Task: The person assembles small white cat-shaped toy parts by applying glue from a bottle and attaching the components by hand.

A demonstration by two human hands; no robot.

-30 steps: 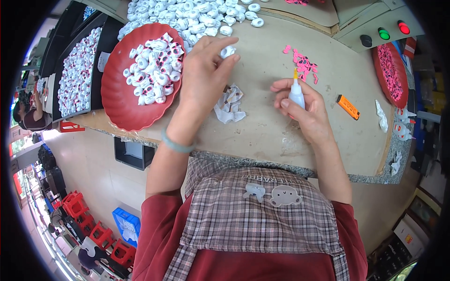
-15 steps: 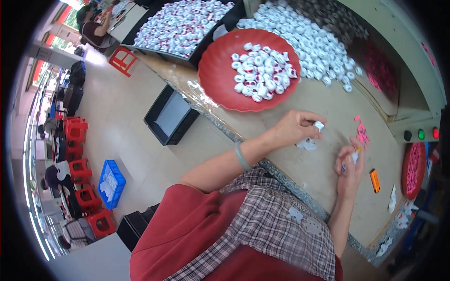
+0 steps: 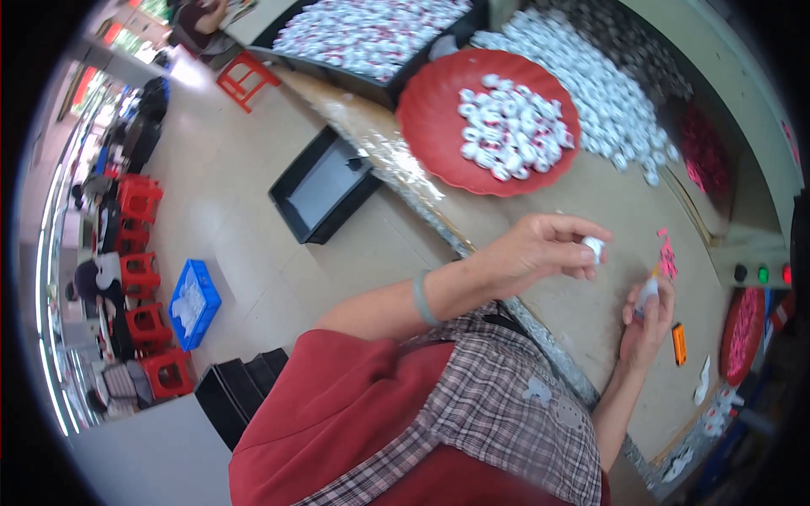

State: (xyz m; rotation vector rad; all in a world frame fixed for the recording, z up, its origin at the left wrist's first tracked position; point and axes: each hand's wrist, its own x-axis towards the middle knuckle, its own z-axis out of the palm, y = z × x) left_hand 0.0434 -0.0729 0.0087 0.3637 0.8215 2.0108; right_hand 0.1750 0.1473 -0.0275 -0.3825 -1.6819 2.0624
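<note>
My left hand (image 3: 544, 253), with a pale bangle (image 3: 423, 298) at the wrist, pinches a small white plastic piece (image 3: 594, 248) between thumb and fingers above the worktable. To its right, my right hand (image 3: 650, 325) is wrapped round a small squeeze bottle (image 3: 646, 297) with a thin yellowish tip pointing up. The bottle is apart from the white piece. Beyond my left hand stands a red scalloped plate (image 3: 434, 135), heaped with similar white pieces, some showing red or pink parts. Small pink pieces (image 3: 666, 255) lie just past the bottle tip.
Loose white pieces (image 3: 582, 88) are spread behind the plate, beside a black bin (image 3: 380, 78) full of more. An orange-and-black tool (image 3: 679, 344) and a red dish (image 3: 742, 337) of pink pieces lie right. Black crate (image 3: 325, 185), blue crate (image 3: 194, 304) and red stools (image 3: 139, 198) stand left.
The whole view has shifted. My left hand still pinches the white piece, now turned so a smoother side shows. The bottle in my right hand shows more plainly, its tip up.
</note>
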